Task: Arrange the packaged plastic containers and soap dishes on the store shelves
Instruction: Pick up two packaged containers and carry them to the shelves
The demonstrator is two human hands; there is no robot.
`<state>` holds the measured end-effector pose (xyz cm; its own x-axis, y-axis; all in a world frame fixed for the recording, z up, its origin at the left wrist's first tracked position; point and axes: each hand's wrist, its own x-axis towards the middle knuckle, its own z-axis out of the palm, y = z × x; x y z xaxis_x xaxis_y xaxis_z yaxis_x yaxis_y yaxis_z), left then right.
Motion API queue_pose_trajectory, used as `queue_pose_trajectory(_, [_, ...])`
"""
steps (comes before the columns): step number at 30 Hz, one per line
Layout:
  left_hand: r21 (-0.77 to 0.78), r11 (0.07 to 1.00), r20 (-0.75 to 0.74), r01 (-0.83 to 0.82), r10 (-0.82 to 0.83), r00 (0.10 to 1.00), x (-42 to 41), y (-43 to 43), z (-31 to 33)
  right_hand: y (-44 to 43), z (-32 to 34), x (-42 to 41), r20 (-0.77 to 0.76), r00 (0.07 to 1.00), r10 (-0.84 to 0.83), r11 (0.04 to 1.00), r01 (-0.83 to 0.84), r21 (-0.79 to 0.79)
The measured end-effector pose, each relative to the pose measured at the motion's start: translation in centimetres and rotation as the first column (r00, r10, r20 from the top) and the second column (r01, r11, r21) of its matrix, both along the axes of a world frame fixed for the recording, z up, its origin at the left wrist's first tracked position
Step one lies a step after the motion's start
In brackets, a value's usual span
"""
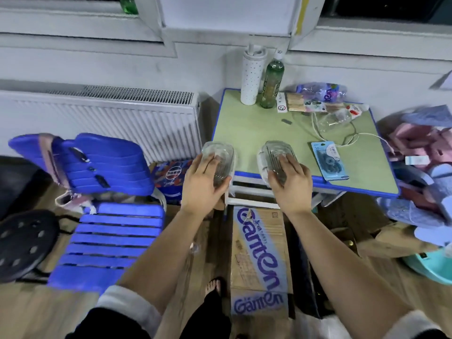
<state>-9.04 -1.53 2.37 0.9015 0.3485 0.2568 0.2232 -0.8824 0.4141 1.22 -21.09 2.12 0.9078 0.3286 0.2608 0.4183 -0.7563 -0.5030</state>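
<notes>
L hand point(205, 184) grips L dish point(217, 152), R hand point(289, 185) grips R dish point(276, 151); long axes point fwd; R dish hangs over table point(244, 128) edge.

two clear soap dishes, a left soap dish point(217, 155) and a right soap dish point(276, 152), one per grip: left grip point(203, 179), right grip point(289, 184). one green-topped table point(256, 126). three bottles on it: one white dotted bottle point(252, 79) and one green bottle point(271, 86) standing, and one purple-labelled bottle point(320, 91) lying down. one blue carded pack point(329, 160) and one white cable point(352, 138). one blue slatted chair point(110, 241). one black round stool point(24, 243). one printed cardboard box point(259, 253). one white radiator point(110, 121). one pepsi carton point(171, 177). one teal basin point(433, 265).
</notes>
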Motion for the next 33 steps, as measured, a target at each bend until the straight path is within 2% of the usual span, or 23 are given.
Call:
queue_pose_trajectory(6, [0.036, 0.981, 0.11, -0.192, 0.187, 0.976, -12.7, -1.7, 2.5, 0.6, 3.3, -8.4, 0.126, 0.968, 0.219, 0.972, -0.227, 0.059])
queue_pose_trajectory(12, [0.095, 0.89, 0.151, -0.446, 0.43, 0.89, -27.0, -1.0, 3.3, 5.2, 4.5, -18.0, 0.139, 0.861, 0.49, 0.86, -0.503, 0.086])
queue_pose_trajectory(16, [0.166, 0.763, 0.238, -0.625, 0.584, 0.776, -36.5, 0.2, 4.2, 10.0, 5.6, -25.4, 0.161, 0.71, 0.685, 0.708, -0.701, 0.085])
queue_pose_trajectory(19, [0.223, 0.636, 0.277, -0.739, 0.685, 0.674, -44.5, 0.8, 5.0, 13.9, 6.5, -32.1, 0.157, 0.559, 0.814, 0.552, -0.829, 0.093])
queue_pose_trajectory(22, [0.236, 0.497, 0.298, -0.835, 0.781, 0.549, -53.4, 1.5, 5.3, 18.0, 7.3, -40.0, 0.244, 0.406, 0.881, 0.387, -0.914, 0.121])
queue_pose_trajectory(27, [0.227, 0.267, 0.362, -0.936, 0.87, 0.336, -68.2, 2.1, 5.6, 24.3, 8.2, -55.2, 0.305, 0.218, 0.927, 0.172, -0.97, 0.171])
queue_pose_trajectory(30, [0.246, 0.159, 0.387, -0.956, 0.888, 0.248, -76.6, 2.6, 6.1, 27.3, 8.6, -64.5, 0.34, 0.11, 0.934, 0.05, -0.982, 0.182])
queue_pose_trajectory(33, [0.26, 0.081, 0.386, -0.962, 0.905, 0.181, -83.9, 3.1, 6.5, 29.5, 8.6, -72.5, 0.293, 0.016, 0.956, -0.032, -0.987, 0.159])
